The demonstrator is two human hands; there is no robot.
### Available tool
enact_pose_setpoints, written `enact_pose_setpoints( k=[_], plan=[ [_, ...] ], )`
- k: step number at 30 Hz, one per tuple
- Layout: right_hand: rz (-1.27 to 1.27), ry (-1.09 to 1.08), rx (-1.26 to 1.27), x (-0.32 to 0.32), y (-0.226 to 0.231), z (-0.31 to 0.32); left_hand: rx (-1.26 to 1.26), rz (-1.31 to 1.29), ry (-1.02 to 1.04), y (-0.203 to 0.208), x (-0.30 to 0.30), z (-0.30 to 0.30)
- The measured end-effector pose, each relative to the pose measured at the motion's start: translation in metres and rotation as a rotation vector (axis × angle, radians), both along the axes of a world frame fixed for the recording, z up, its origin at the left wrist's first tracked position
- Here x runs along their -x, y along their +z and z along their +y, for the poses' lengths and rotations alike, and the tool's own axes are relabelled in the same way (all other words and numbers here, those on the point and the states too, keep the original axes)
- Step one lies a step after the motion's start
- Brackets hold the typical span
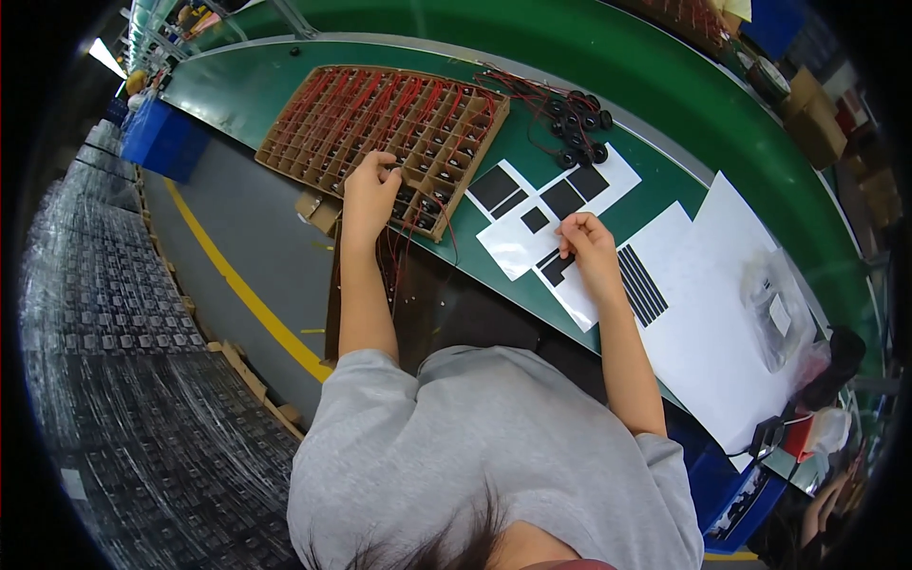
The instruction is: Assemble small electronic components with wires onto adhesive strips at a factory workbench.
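Right hand over the white sheets, left hand at the divided box; both curl their fingers, closed on something or not, I can't tell. The box's cells probably keep wired parts untangled; beyond, loose black parts sit heaped.

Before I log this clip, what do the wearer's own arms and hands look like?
Both the left hand and the right hand are without gloves. The left sleeve and right sleeve are short and grey, matching the shirt, and leave the forearms uncovered. No watch or cable shows on either wrist; rings are too small to tell.
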State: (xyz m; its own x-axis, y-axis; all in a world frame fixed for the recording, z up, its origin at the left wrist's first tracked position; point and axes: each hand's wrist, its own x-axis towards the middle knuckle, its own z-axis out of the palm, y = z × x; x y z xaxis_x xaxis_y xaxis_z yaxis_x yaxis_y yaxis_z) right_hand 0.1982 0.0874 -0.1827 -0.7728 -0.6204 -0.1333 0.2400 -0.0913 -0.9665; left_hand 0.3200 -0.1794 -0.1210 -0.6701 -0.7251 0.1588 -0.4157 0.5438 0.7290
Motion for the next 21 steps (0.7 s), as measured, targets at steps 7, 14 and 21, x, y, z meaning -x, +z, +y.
enact_pose_setpoints(
  k=[7, 14, 21],
  plan=[
    [0.021, 0.019, 0.014, -0.001, 0.001, 0.0, 0.014, 0.044, -0.059, 0.004, 0.008, 0.004],
    [0.019, 0.014, -0.009, -0.002, 0.0, 0.001, 0.04, 0.01, 0.027, 0.001, 0.012, 0.003],
    [0.042, 0.024, -0.015, -0.005, 0.003, -0.002, -0.047, 0.035, 0.061, -0.006, 0.009, -0.004]
  ],
)
